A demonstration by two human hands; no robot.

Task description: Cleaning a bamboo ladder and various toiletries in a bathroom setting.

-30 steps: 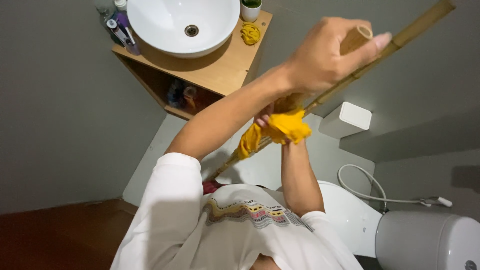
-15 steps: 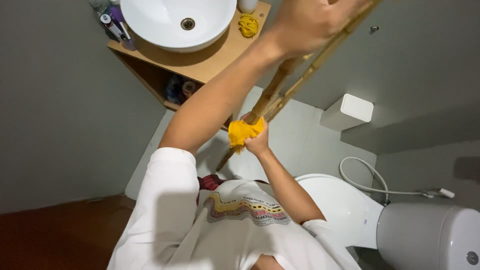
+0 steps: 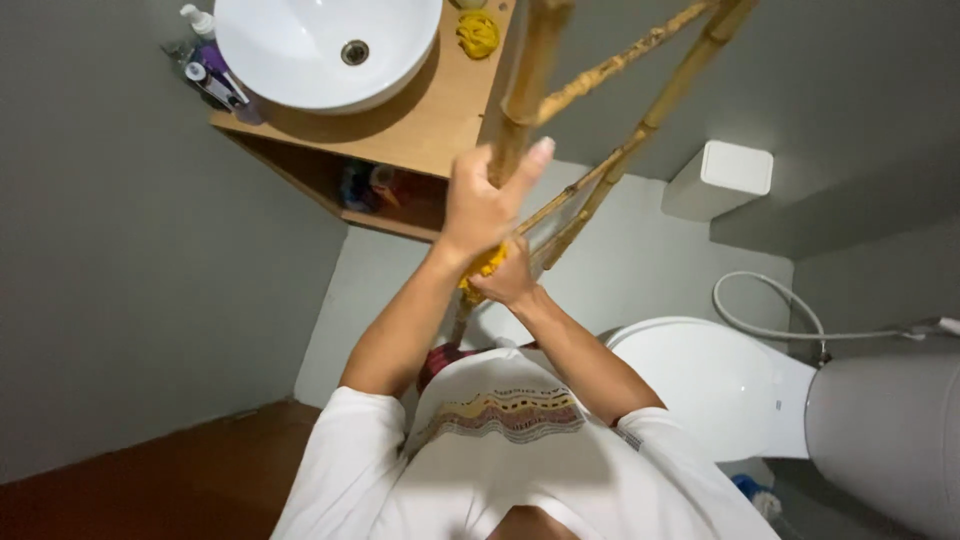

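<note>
Both hands have drawn together lower on the bamboo rack [image 3: 560,95] than half a second ago. The left hand [image 3: 480,205] wraps its grip around an upright pole, fingers closed; the right hand [image 3: 508,282] presses a bunched yellow cloth [image 3: 484,266] against the pole just beneath it, beside the wooden tabletop [image 3: 430,120] front edge

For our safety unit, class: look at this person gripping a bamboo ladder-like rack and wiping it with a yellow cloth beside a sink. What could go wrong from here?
1. The bamboo rack leans close over the wooden counter; a shove could tip it against the white basin or the bottles beside it.
2. Only the left hand steadies the pole while the right hand rubs with the yellow cloth; a slip might drop the rack toward the toilet.
</note>
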